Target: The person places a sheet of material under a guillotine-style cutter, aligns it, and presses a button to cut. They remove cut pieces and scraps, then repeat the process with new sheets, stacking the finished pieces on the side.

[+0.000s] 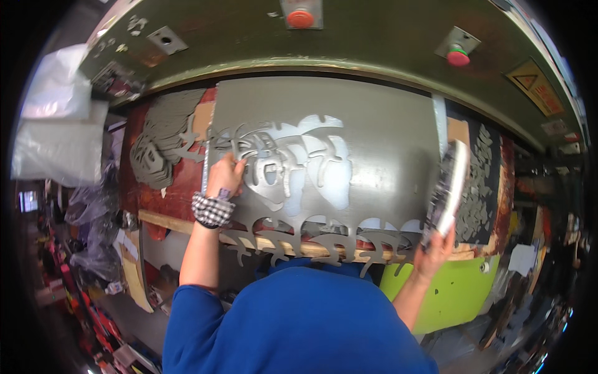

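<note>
A large dark grey sheet (386,162) lies across the work surface, with curved shapes cut out of it and a pale surface showing through the gaps. My left hand (225,177) is closed in a pinch on loose grey cut-outs (269,171) at the left part of the sheet. At the right end, my right hand (434,254) grips the lower end of a long, white-edged object with a dark speckled side (450,193). That object stands tilted and is smeared by motion, so its exact kind is unclear. Scalloped offcut strips of the sheet overhang the near wooden edge.
Stacked grey cut-outs (152,159) lie on the red board at left. Small grey pieces (481,187) cover a dark mat at right. A green machine beam (367,43) with red push buttons spans the far side. A lime-green panel (445,299) stands below the near edge.
</note>
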{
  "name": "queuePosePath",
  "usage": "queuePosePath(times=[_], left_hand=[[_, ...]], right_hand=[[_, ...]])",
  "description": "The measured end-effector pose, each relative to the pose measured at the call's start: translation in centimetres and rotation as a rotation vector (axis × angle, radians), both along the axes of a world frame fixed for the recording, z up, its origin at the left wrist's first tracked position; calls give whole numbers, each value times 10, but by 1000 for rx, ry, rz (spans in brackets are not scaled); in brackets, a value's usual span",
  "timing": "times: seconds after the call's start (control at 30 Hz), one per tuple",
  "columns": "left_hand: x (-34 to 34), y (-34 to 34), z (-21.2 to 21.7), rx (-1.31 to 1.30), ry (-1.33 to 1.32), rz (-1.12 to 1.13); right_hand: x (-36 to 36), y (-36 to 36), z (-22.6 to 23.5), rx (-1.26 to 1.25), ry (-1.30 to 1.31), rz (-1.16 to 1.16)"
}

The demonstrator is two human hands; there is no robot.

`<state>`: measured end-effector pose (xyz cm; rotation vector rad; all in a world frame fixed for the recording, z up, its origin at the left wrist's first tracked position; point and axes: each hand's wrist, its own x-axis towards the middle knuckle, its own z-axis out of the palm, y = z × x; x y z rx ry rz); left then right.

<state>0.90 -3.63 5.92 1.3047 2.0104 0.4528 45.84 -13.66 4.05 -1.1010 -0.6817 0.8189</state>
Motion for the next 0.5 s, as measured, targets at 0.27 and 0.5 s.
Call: queuePosePath(times=[0.27, 0.5], left_hand=[[-15, -30, -10, 467, 384, -40], [-40, -116, -36, 694, 529, 73]], right_hand=[[-93, 70, -7, -87, -1077, 226], [-94, 76, -14, -20, -1332, 261]])
